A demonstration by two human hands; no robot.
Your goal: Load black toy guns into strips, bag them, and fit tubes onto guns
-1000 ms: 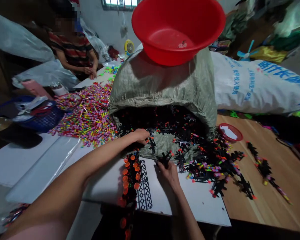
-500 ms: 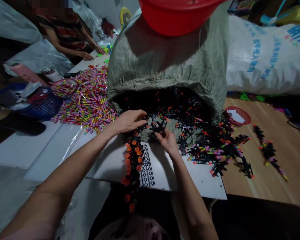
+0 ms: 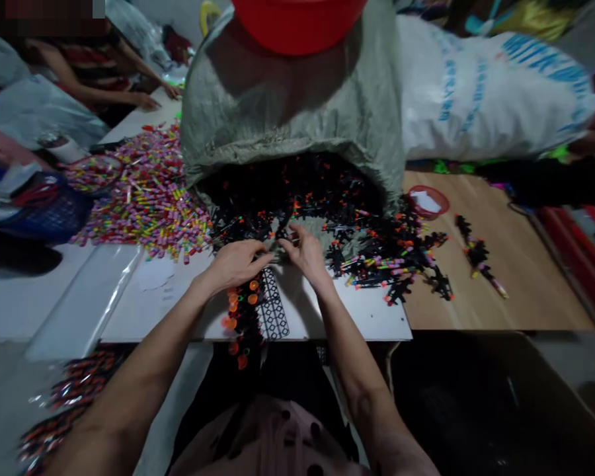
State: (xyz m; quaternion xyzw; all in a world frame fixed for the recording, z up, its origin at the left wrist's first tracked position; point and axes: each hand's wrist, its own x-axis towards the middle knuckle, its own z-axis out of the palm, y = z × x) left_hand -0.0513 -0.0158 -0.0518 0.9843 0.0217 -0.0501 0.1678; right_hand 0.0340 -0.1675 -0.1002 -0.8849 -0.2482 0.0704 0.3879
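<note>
My right hand point(image 3: 305, 253) pinches a small black toy gun point(image 3: 281, 230) with an orange tip, just in front of the sack's mouth. My left hand point(image 3: 238, 264) is bent, palm down, over the upper end of a row of black pieces with orange cups point(image 3: 242, 317); whatever its fingers hold is hidden. This row hangs past the table's front edge. Touching it on the right lies a flat black plastic lattice point(image 3: 274, 311). More black toy guns point(image 3: 391, 261) spill from the open grey-green sack point(image 3: 287, 125).
Pink and yellow small pieces point(image 3: 149, 192) are heaped at left, near a blue basket point(image 3: 59, 208). A red basin point(image 3: 300, 23) sits atop the sack. A small red basket point(image 3: 429, 200) and white sack point(image 3: 490, 92) are right. Another person's hands point(image 3: 149, 100) are at far left.
My left hand has moved back from the pile to the top of the row. The right hand has drawn the toy gun closer to it. The camera view has shifted right.
</note>
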